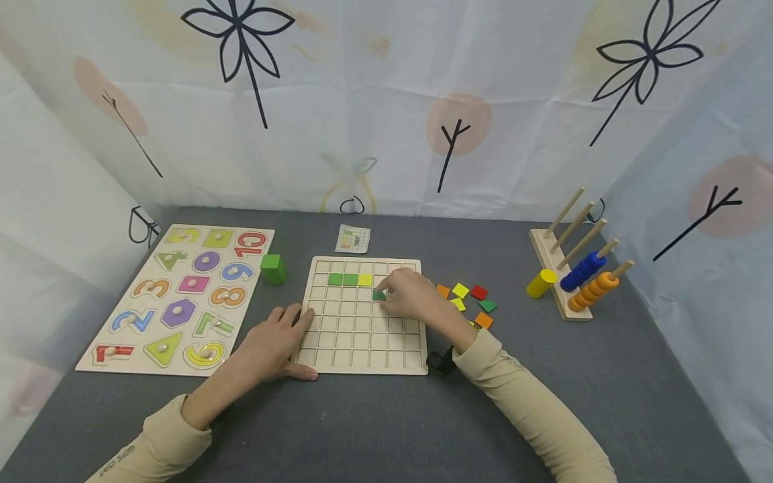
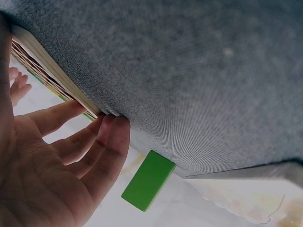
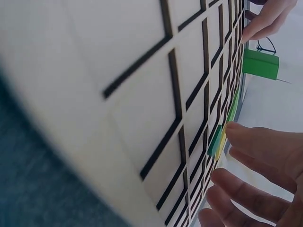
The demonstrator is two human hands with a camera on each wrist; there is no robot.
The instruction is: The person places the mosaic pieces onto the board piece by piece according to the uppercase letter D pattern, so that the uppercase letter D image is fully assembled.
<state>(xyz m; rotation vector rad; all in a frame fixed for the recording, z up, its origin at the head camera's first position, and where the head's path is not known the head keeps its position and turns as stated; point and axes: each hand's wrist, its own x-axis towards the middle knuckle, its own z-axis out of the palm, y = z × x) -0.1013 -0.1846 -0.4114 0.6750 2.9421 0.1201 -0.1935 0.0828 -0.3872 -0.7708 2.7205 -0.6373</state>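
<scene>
A wooden grid board (image 1: 362, 339) lies flat in the middle of the table. My left hand (image 1: 268, 345) rests along its left side, fingertips against the edge and thumb by the near left corner. Over the board's upper right, my right hand (image 1: 409, 295) pinches a dark green square tile (image 1: 378, 295) at a second-row cell. In the right wrist view the thumb tip is right at this tile (image 3: 214, 141). Two lighter green tiles (image 1: 343, 279) and a yellow tile (image 1: 365, 280) sit side by side in the row above.
Loose coloured tiles (image 1: 479, 292) lie right of the board. A small pattern card (image 1: 353, 239) is behind it. Left stand a green block (image 1: 274, 270) and a number-and-shape puzzle (image 1: 139, 295). At right are a peg stand with beads (image 1: 570, 305) and a yellow cylinder (image 1: 541, 284).
</scene>
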